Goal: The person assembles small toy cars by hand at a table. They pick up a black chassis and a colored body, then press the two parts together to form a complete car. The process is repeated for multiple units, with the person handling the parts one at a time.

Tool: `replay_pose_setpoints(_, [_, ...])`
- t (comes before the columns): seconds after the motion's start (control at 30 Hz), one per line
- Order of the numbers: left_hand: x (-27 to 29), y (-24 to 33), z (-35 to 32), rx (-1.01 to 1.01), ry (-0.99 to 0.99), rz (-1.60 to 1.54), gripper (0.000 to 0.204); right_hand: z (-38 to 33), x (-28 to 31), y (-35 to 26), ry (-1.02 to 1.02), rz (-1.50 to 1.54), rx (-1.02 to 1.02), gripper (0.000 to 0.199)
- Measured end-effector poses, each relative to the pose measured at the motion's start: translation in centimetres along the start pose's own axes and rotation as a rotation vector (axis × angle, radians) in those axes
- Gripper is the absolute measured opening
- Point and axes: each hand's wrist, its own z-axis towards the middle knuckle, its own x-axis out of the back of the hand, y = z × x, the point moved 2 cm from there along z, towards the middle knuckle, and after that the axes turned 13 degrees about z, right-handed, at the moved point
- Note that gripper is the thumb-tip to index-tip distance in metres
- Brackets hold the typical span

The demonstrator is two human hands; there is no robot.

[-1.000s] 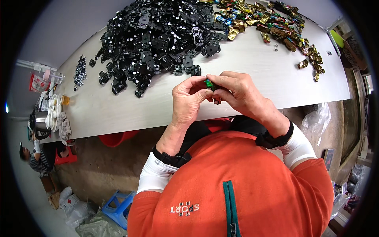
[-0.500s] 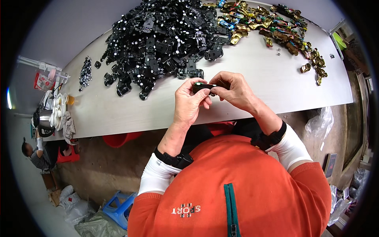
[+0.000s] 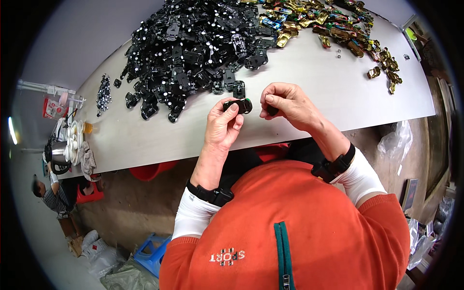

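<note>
My left hand is closed round a black toy car chassis, with the thumb lying across its flat side. Just to the right, my right hand pinches a small dark piece; the fingers cover most of it, so I cannot make out its kind. The two hands are apart, above the table's near part. Right beyond my left hand lies a big heap of black toy car chassis with pale wheel hubs.
Shiny gold and coloured toy car bodies lie at the far right of the white table. Small silvery parts form a pile at left. White cups on a tray stand at the left edge. A person sits beyond.
My hands have parted: the left moved slightly left with the chassis, which has turned. My right hand has drawn off it, still pinching a small dark piece.
</note>
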Motion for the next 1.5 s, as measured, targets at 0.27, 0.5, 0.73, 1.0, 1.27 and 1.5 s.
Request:
replay_pose_setpoints(0.27, [-0.3,-0.3,0.1,0.019,-0.013,0.051,0.012,0.4,0.0,0.7,-0.048,-0.117,-0.071,0.017])
replay_pose_setpoints(0.5, [-0.6,-0.1,0.0,-0.016,0.028,0.155,0.014,0.6,-0.2,0.5,-0.059,-0.171,-0.066,0.01])
replay_pose_setpoints(0.73, [-1.1,0.0,-0.3,-0.096,0.08,0.233,0.014,1.1,-0.4,1.2,-0.029,-0.215,-0.004,0.007])
replay_pose_setpoints(1.0, [-3.3,0.7,-1.2,-0.274,0.219,0.434,0.01,1.5,-0.5,2.5,0.065,-0.408,0.152,0.008])
replay_pose_setpoints(1.27, [-1.7,0.5,-0.2,-0.196,0.255,0.309,0.009,0.9,-0.9,2.3,-0.013,-0.146,0.014,0.014])
replay_pose_setpoints(1.5, [-2.9,1.8,-0.8,-0.166,0.069,0.489,0.025,1.3,0.4,2.9,-0.086,-0.32,-0.129,0.015])
